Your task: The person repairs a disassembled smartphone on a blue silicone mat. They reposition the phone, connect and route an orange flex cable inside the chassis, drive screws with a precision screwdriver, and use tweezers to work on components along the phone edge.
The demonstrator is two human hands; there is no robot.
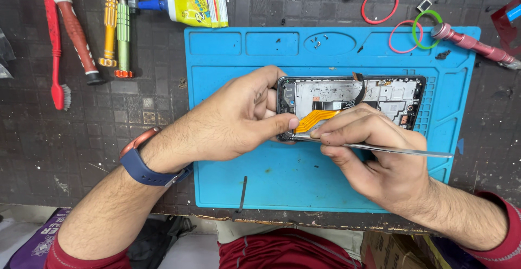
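dark, scuffed tiles with a stamped square pattern cover the workbench (81,139), and a bright blue silicone repair mat (304,182) lies on it, smooth and rubbery, with shallow moulded trays along its top edge. everything below is placed by that mat.

on the mat's upper middle sits an opened phone frame (396,98), a black-rimmed rectangle with pale grey metal shielding inside and a flat orange ribbon cable (317,118) crossing its left part. the left hand (233,120) grips the frame's left end, thumb pressed on the lower edge and fingers curled over the top. a blue-strapped watch with a copper case (142,158) wraps that wrist. the right hand (374,155) pinches a thin steel pry tool (401,149), a long flat silvery blade whose tip meets the frame's lower edge beside the ribbon cable; its tail points toward the mat's right edge.

tiny screws (317,42) lie in an oval tray at the mat's top. a slim dark strip (243,193) rests near the mat's bottom edge. left of the mat lie a red brush (54,46), a red-handled tool (76,33), and knurled yellow (110,25) and green (124,30) screwdrivers. above the mat's top left corner lies a yellow glue tube with a blue nozzle (190,2). at the top right corner sit red (380,6), pink (404,37) and green (427,29) rubber bands and a pink metal pen-shaped tool (477,45).
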